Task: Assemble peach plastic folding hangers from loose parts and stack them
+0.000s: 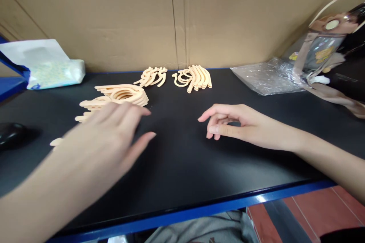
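Note:
My left hand [114,136] hovers over the left part of the black table, thumb and fingers apart, with nothing seen between them. Just beyond it lies a stack of flat cream-coloured pieces with a rounded, looped shape [128,95], partly covered by that hand. Over the table's right half is my right hand [228,121], fingers loosely curled and apart, holding nothing. At the back edge sit two small piles: short curved cream pieces [152,76] on the left, and longer curved cream rods [198,78] with thin hook-like ones on the right.
A pack of wipes or tissues [57,72] lies at the back left, and a black computer mouse [11,135] at the left edge. Back right are a clear plastic bag [262,78] and a clear bottle with a strap [322,49]. Cardboard [128,19] walls the back.

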Demonstrator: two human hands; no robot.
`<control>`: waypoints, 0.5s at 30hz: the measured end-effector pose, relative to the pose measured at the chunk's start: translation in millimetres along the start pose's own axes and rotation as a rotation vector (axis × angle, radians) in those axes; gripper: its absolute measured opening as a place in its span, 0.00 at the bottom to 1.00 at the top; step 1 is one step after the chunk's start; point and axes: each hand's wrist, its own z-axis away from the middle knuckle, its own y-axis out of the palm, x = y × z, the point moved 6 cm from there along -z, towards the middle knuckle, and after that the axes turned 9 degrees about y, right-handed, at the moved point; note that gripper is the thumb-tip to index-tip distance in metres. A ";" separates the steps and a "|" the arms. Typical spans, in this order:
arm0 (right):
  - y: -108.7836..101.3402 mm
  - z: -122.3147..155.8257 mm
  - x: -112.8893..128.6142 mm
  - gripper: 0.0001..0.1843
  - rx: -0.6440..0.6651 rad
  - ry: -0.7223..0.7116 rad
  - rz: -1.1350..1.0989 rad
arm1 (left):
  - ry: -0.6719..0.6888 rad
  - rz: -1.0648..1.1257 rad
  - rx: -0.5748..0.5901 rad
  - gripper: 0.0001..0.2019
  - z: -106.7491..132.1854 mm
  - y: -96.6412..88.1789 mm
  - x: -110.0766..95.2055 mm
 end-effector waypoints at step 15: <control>1.8 -0.6 -2.9 0.16 -0.016 -0.006 0.134 | 0.163 0.068 0.047 0.25 -57.9 52.1 -36.1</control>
